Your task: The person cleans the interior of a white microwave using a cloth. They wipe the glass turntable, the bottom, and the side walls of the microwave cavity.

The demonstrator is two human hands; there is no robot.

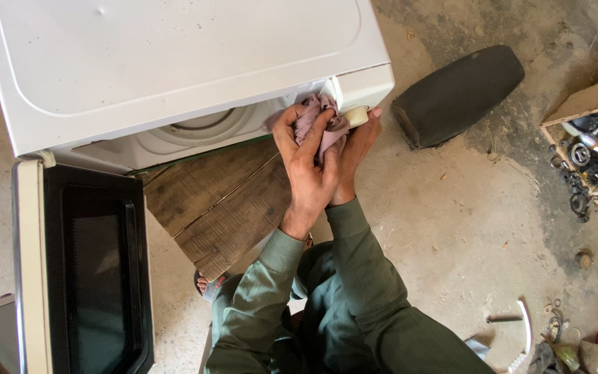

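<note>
At far left, the microwave door (81, 270) hangs open off the white microwave (174, 69). Your left hand (309, 170) has its fingers clamped on a pink cloth (323, 125) at the front right corner; your right hand (356, 156) pinches a cream knob (356, 116). Far right, a wooden box (593, 135) holds tangled dark parts.

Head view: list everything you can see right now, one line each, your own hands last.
microwave oven: one, white, top left, on wooden board
oven door: one, dark glass, swung open, lower left
knob: one, cream, oven's front corner
cloth: one, pinkish, pressed against oven
wooden board: one, brown, under oven
seat-shaped pad: one, black, floor upper right
crate of parts: one, wooden, right edge
left hand: holds cloth
right hand: fingers at knob
</note>
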